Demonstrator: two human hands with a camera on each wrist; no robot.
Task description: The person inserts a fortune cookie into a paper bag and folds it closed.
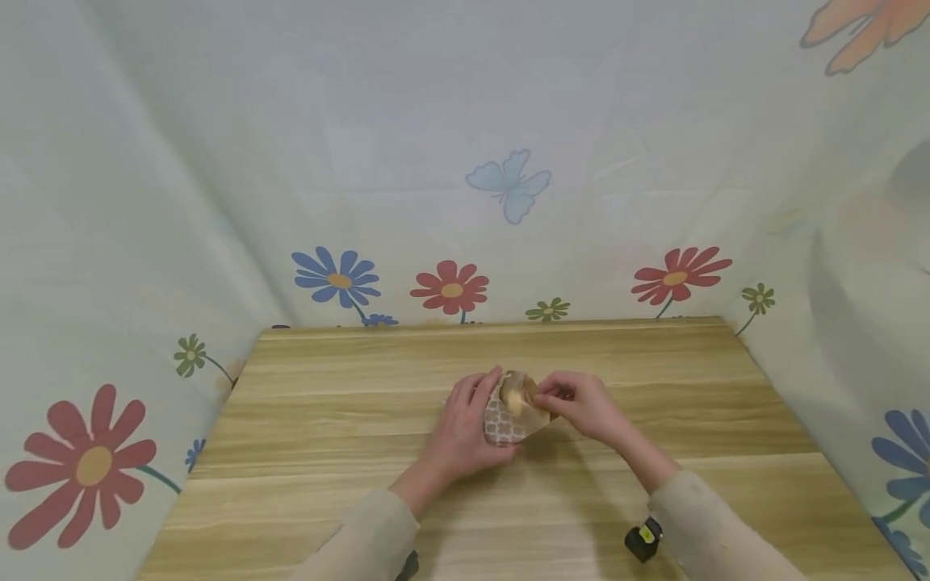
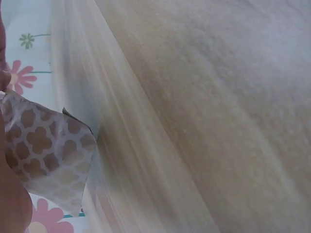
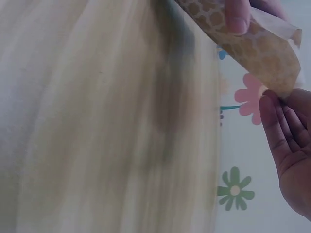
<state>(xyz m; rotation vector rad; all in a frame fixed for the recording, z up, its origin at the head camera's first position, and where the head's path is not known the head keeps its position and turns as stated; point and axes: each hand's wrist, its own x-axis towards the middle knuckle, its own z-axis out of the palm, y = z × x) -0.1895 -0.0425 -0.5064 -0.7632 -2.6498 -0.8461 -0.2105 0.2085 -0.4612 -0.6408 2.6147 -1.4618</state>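
Observation:
A small paper bag [image 1: 501, 424] with a white lattice print on tan is held above the table, its mouth facing up toward the head view. Inside the mouth shows a pale yellowish-tan surface [image 1: 517, 401]. My left hand [image 1: 462, 428] grips the bag from the left, thumb on the near side and fingers on the far side. At the right edge of the mouth, my right hand [image 1: 587, 406] pinches the rim between thumb and fingertips. The right wrist view shows that pinch at a corner of the bag [image 3: 269, 63]. In the left wrist view the printed side [image 2: 43, 145] faces the camera.
The wood-grain table [image 1: 327, 387] spreads under both hands. A black device with a yellow mark [image 1: 643, 539] appears by the right sleeve, and part of another dark object [image 1: 409, 566] by the left sleeve. A flower-printed cloth [image 1: 392, 202] hangs behind and at both sides.

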